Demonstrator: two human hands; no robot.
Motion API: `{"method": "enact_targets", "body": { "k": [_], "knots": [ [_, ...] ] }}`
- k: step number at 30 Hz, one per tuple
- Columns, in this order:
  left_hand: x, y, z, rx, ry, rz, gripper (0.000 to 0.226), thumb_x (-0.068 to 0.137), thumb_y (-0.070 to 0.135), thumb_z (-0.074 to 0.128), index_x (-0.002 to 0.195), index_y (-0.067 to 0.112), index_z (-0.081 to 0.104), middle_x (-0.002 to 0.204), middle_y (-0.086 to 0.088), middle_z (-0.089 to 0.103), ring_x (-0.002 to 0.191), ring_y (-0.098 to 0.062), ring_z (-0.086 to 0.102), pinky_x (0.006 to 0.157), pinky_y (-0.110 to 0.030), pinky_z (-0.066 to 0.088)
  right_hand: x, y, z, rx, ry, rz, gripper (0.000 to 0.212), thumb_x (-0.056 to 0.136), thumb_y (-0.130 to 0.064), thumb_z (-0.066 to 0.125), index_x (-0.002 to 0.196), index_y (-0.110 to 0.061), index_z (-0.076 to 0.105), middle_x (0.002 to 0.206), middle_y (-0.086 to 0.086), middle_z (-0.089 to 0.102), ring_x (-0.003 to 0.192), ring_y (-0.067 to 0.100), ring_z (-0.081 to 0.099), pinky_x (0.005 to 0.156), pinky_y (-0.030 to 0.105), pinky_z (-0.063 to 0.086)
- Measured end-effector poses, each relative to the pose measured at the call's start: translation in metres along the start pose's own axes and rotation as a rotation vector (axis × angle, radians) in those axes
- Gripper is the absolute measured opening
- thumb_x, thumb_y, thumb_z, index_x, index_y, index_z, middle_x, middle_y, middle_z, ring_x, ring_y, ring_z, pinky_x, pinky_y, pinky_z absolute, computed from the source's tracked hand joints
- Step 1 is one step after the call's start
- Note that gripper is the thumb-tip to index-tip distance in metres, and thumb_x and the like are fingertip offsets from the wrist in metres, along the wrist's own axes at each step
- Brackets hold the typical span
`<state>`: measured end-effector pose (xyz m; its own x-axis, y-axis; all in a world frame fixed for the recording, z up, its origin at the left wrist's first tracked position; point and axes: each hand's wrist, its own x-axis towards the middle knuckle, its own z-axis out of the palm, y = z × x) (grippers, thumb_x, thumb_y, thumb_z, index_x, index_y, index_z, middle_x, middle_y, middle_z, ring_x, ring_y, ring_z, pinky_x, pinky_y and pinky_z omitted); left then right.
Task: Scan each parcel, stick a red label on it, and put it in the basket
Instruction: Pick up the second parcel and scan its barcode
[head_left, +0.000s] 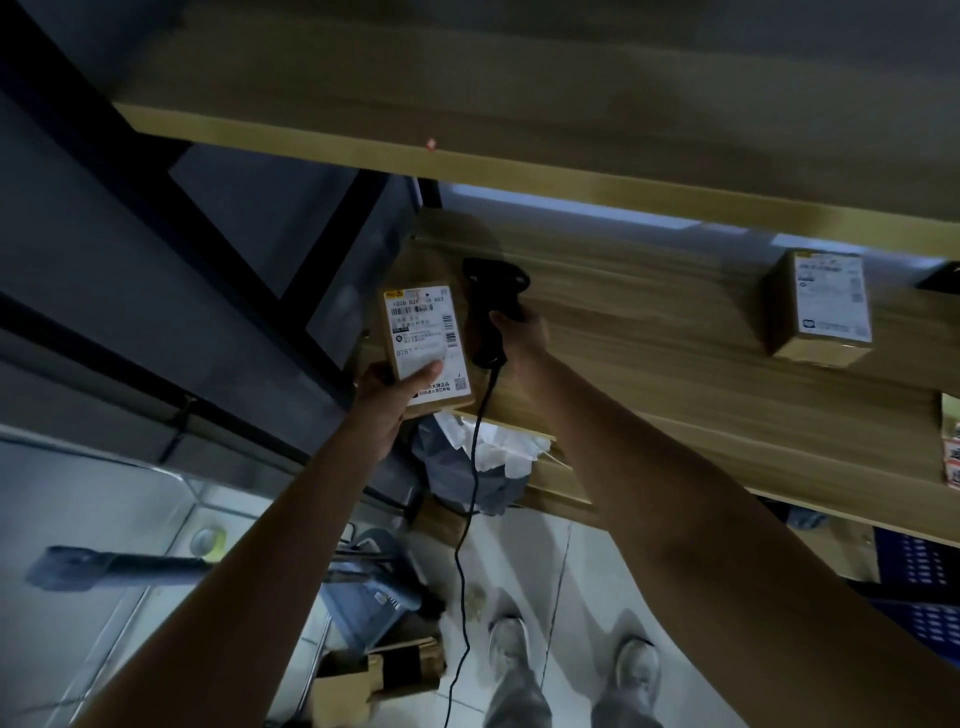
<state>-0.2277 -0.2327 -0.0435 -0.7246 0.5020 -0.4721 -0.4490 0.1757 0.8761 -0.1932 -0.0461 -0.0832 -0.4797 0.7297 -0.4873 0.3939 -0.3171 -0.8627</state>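
Head view looks down over both bare arms toward a wooden shelf (727, 353) with a second board above it. At the near right edge sits a blue basket (919, 582) with a perforated wall; what lies in it cannot be made out. Below the shelf's left end hangs a grey bag (467, 467) with crumpled white paper showing at its mouth.

Left hand (389, 395) holds up 1 brown parcel (428, 348), label facing the camera: the thumb presses flat on the lower part of the white label while the other fingers wrap behind the box, out of sight. Just right of it, the right hand (524, 332) has its fingers curled tight around the grip of a black barcode scanner (493, 306), whose head is toward the far side and whose cable (467, 545) drops toward the floor. A small red dot (430, 144) shows on the upper board's front edge.

Another parcel (818, 306) rests on the shelf well to the right, label up.
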Motion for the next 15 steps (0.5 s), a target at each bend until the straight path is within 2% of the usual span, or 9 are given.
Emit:
{"method": "enact_targets", "body": {
  "k": [2, 4, 6, 8, 10, 13, 15],
  "knots": [
    [0.001, 0.0, 0.003, 0.0, -0.002, -0.024, 0.032, 0.077, 0.011, 0.077, 0.107, 0.014, 0.067, 0.114, -0.011, 0.071, 0.105, -0.026, 0.068, 0.089, -0.042, 0.055, 0.002, 0.002, -0.006, -0.166, 0.045, -0.054, 0.037, 0.09, -0.03, 0.064, 0.124, -0.016, 0.063, 0.11, 0.006, 0.069, 0.1, 0.022, 0.066, 0.078, 0.033, 0.056],
    [0.0, -0.001, 0.006, -0.008, -0.017, -0.042, 0.039, 0.073, 0.014, 0.079, 0.109, 0.011, 0.066, 0.114, -0.011, 0.071, 0.105, -0.026, 0.068, 0.091, -0.043, 0.055, 0.003, 0.001, -0.014, -0.309, 0.083, -0.114, 0.036, 0.089, -0.035, 0.065, 0.12, -0.017, 0.064, 0.105, 0.002, 0.069, 0.093, 0.017, 0.064, 0.065, 0.025, 0.05],
    [-0.001, 0.0, 0.009, -0.019, -0.028, -0.059, 0.05, 0.066, 0.019, 0.082, 0.112, 0.01, 0.065, 0.113, -0.01, 0.071, 0.105, -0.027, 0.068, 0.091, -0.043, 0.054, 0.005, 0.0, -0.02, -0.411, 0.116, -0.16, 0.036, 0.086, -0.039, 0.067, 0.114, -0.016, 0.066, 0.102, 0.001, 0.069, 0.092, 0.018, 0.065, 0.07, 0.03, 0.055],
    [-0.002, 0.001, 0.014, -0.02, -0.023, -0.068, 0.05, 0.067, 0.02, 0.081, 0.113, 0.01, 0.064, 0.113, -0.01, 0.071, 0.105, -0.027, 0.068, 0.09, -0.042, 0.055, 0.005, -0.002, -0.023, -0.482, 0.106, -0.172, 0.036, 0.085, -0.04, 0.068, 0.11, -0.015, 0.067, 0.099, 0.003, 0.071, 0.092, 0.02, 0.066, 0.076, 0.036, 0.058],
    [-0.004, 0.002, 0.019, -0.006, -0.029, -0.077, 0.046, 0.072, 0.017, 0.079, 0.115, 0.01, 0.064, 0.113, -0.01, 0.071, 0.105, -0.026, 0.068, 0.09, -0.041, 0.054, 0.003, -0.004, -0.026, -0.497, 0.077, -0.17, 0.036, 0.086, -0.041, 0.066, 0.111, -0.015, 0.067, 0.099, 0.003, 0.071, 0.091, 0.02, 0.066, 0.072, 0.033, 0.056],
    [-0.007, 0.005, 0.031, 0.029, -0.054, -0.07, 0.03, 0.078, 0.016, 0.076, 0.106, 0.014, 0.065, 0.111, -0.009, 0.071, 0.102, -0.025, 0.068, 0.085, -0.036, 0.056, -0.006, -0.006, -0.038, -0.46, 0.06, -0.219, 0.037, 0.09, -0.04, 0.061, 0.115, -0.014, 0.067, 0.101, 0.003, 0.071, 0.091, 0.018, 0.066, 0.064, 0.025, 0.046],
    [-0.01, 0.007, 0.042, 0.036, -0.076, -0.068, 0.028, 0.079, 0.016, 0.075, 0.106, 0.015, 0.065, 0.108, -0.007, 0.072, 0.1, -0.023, 0.069, 0.082, -0.034, 0.056, -0.018, -0.006, -0.051, -0.349, 0.069, -0.26, 0.03, 0.093, -0.035, 0.058, 0.11, -0.013, 0.07, 0.093, 0.001, 0.069, 0.083, 0.014, 0.062, 0.056, 0.021, 0.04]
  ]
}}
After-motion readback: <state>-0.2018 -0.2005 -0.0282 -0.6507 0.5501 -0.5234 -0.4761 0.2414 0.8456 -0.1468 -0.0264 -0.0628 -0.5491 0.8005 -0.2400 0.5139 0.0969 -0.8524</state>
